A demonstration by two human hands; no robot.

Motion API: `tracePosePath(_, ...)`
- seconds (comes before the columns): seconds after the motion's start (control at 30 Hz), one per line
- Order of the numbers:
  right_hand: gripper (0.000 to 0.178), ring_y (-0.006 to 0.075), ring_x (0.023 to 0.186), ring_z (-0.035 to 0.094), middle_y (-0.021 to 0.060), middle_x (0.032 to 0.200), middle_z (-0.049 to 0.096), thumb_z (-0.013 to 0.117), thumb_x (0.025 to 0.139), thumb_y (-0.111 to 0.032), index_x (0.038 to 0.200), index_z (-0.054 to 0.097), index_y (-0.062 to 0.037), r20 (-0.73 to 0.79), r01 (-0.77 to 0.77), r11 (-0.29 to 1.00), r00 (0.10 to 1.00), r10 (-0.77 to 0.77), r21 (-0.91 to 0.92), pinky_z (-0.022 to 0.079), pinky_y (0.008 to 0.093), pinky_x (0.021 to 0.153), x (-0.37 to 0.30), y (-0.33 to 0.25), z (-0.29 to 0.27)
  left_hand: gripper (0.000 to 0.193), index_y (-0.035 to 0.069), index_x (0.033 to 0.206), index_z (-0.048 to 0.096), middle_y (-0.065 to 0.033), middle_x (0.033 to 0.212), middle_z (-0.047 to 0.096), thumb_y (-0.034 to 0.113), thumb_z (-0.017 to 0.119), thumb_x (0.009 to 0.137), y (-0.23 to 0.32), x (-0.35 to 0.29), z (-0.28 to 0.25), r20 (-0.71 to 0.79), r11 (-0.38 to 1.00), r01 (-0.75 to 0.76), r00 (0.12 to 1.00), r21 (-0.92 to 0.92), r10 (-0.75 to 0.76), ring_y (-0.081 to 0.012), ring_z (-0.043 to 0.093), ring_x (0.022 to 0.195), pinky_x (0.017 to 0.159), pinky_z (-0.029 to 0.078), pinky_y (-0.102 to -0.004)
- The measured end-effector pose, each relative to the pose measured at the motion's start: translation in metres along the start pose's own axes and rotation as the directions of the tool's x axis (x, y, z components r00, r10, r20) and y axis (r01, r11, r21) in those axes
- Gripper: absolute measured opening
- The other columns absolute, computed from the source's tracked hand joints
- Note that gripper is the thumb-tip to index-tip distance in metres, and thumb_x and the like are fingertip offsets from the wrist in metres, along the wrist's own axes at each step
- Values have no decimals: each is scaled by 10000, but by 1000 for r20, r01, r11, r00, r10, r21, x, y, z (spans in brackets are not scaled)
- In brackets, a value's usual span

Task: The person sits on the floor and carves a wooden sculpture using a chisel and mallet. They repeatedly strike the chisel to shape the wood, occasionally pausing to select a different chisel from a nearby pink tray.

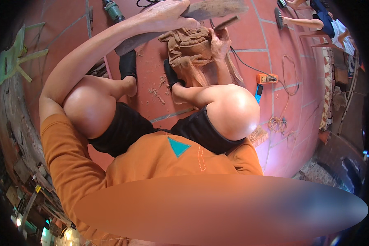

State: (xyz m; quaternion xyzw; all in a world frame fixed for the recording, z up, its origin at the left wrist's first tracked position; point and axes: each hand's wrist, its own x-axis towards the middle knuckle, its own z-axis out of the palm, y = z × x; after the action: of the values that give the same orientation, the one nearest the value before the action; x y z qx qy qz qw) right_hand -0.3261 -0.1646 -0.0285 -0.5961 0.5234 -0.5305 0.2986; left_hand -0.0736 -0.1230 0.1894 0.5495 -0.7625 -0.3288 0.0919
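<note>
In front of my feet stands a brown wooden carving (pixel 192 51) with rounded relief shapes on top. My left hand (pixel 174 15) reaches across above its far left side, closed around a flat, worn wooden mallet (pixel 219 9). A dark length of wood (pixel 137 43) shows below my left forearm; whether it is part of the mallet, I cannot tell. At the carving's right side, my right hand (pixel 220 44) is closed on a chisel (pixel 227 23) with a dark handle. The chisel's tip is hard to make out.
Wood shavings (pixel 156 92) lie between my feet. A green power tool (pixel 113 11) rests at the far left. To the right are an orange socket box (pixel 267 78), a blue phone (pixel 258 92) and a coiled cord (pixel 278 124). Another person's leg (pixel 303 22) shows at the far right.
</note>
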Motion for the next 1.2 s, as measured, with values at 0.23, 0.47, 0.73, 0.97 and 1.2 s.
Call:
tracePosePath(0.23, 177, 104, 686, 622, 34, 762, 693, 799, 888, -61, 947, 639, -12, -72, -74, 994, 994, 80, 83, 507, 282, 649, -2, 3, 2, 643, -52, 1088, 562, -296, 888, 658, 560, 667, 919, -5, -5, -7, -99, 1000, 1, 995, -20, -3, -429, 689, 879, 778, 513, -501)
tracePosePath(0.47, 144, 140, 750, 668, 83, 907, 695, 732, 921, 40, 1011, 623, 19, 20, -253, 904, 965, 262, 344, 600, 297, 648, 28, 3, -10, 648, -54, 1073, 570, -310, 905, 655, 562, 688, 908, -7, -3, -2, -80, 1000, -2, 997, -10, 2, -439, 689, 884, 782, 516, -506)
tracePosePath(0.73, 125, 100, 736, 677, 47, 823, 720, 757, 902, -17, 985, 671, 20, 195, -211, 947, 967, 165, 241, 541, 261, 645, 25, 11, -6, 660, -62, 1089, 578, -315, 929, 662, 561, 696, 905, -10, -1, -1, -87, 1000, -4, 996, 17, 5, -448, 689, 912, 809, 515, -510)
tracePosePath(0.97, 174, 84, 718, 678, 37, 794, 743, 783, 868, -62, 1004, 683, -25, 193, -172, 982, 969, 154, 83, 530, 276, 658, 25, 21, -2, 621, -53, 1094, 575, -311, 927, 667, 531, 690, 917, -13, -4, -1, -104, 999, -42, 994, -11, 41, -450, 690, 919, 817, 513, -511)
tracePosePath(1.2, 225, 210, 701, 715, 101, 805, 736, 807, 854, -119, 965, 623, -51, 206, 52, 995, 978, -34, -81, 527, 354, 652, 27, 26, 4, 592, -47, 1072, 553, -312, 912, 664, 510, 689, 926, -3, -5, -2, -121, 999, -42, 992, 19, 44, -451, 689, 912, 801, 513, -516)
